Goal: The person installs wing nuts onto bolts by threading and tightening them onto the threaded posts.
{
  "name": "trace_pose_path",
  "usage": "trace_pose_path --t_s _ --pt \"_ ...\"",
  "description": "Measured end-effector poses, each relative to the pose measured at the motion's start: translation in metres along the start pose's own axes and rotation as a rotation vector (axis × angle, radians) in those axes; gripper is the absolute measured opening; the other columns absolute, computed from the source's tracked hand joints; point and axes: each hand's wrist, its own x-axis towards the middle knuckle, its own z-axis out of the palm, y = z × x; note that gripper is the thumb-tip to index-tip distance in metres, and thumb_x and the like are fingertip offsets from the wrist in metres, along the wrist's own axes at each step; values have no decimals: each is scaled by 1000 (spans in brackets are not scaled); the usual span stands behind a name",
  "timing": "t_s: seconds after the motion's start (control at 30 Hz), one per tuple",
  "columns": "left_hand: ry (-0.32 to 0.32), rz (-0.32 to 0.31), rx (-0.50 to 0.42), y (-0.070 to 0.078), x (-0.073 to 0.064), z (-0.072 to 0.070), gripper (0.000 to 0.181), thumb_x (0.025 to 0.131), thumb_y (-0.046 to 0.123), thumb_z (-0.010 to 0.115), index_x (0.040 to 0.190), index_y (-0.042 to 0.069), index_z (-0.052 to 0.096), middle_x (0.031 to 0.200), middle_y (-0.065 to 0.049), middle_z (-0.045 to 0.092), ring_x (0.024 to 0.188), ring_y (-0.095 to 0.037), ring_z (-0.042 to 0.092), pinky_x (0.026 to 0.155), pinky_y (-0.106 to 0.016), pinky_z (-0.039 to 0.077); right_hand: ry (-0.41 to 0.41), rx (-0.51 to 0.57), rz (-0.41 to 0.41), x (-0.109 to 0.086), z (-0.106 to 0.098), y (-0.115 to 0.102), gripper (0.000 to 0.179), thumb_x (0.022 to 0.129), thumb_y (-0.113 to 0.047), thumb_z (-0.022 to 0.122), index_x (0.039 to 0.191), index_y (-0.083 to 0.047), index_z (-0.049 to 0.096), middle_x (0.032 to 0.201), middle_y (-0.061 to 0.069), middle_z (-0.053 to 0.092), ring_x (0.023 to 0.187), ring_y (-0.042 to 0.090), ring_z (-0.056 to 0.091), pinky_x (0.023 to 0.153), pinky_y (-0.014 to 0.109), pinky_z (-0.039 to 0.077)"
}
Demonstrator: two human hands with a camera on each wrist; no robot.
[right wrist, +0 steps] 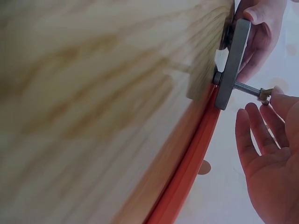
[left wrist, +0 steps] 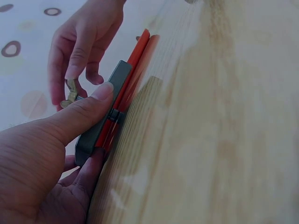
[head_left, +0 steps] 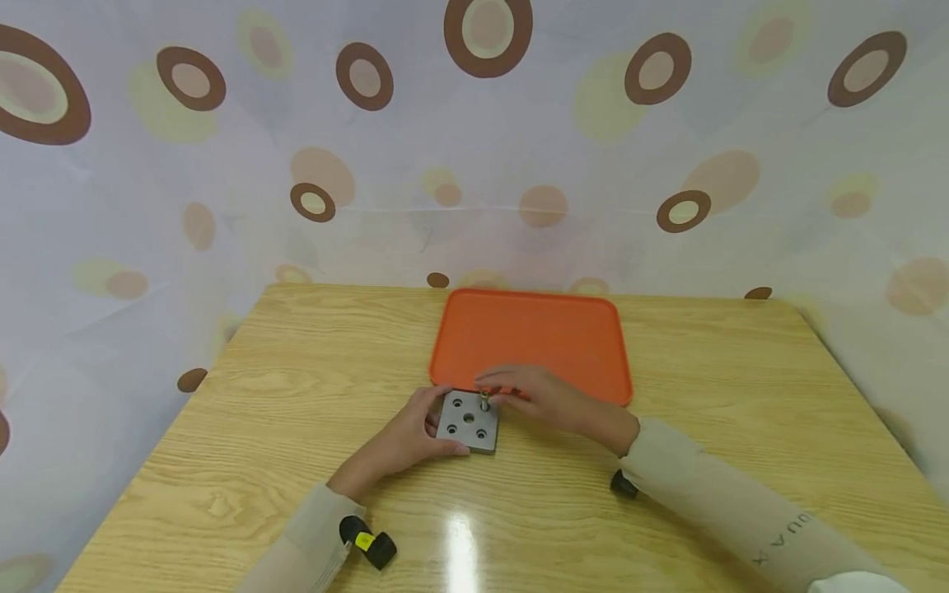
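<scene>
A flat grey metal plate point(head_left: 458, 416) with several holes lies near the table's middle, by the tray's front edge. Dark round feet point(right wrist: 217, 76) show under it in the right wrist view. My left hand point(head_left: 404, 436) grips the plate's left side, thumb along the near edge and fingers round the far left corner. In the far right hole stands a wing screw point(right wrist: 250, 88) with a threaded steel shank and brass-coloured wings. My right hand point(head_left: 544, 397) pinches the wings between its fingertips, with its other fingers loosely spread beside the plate.
An orange-red tray point(head_left: 530, 329) lies on the wooden table point(head_left: 296, 371) behind the plate. A pale curtain point(head_left: 489, 140) with oval prints hangs along the table's back and sides. Black wrist devices point(head_left: 368, 542) stick out from both sleeves.
</scene>
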Motion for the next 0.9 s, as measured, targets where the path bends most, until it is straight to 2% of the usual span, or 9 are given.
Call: trace_pose_path --t_s 0.37,0.7,0.9 --pt "-7 15 -5 0 -1 0 94 72 40 79 143 9 27 115 -6 40 88 -16 50 74 -27 47 -11 44 92 0 2 -3 32 90 -17 62 121 -8 61 119 -1 59 97 8 57 79 27 48" --pt "-3 15 9 -2 0 0 94 71 41 80 143 11 28 115 -4 40 88 -16 51 73 -27 48 10 44 104 1 1 -3 32 89 -19 63 118 -7 61 110 1 62 95 10 58 76 25 48" --pt "-2 9 18 -2 0 0 94 70 42 80 143 11 28 115 -4 40 87 -16 50 73 -27 47 16 61 102 0 1 -3 32 88 -14 64 119 -5 61 112 4 61 95 10 58 77 26 48"
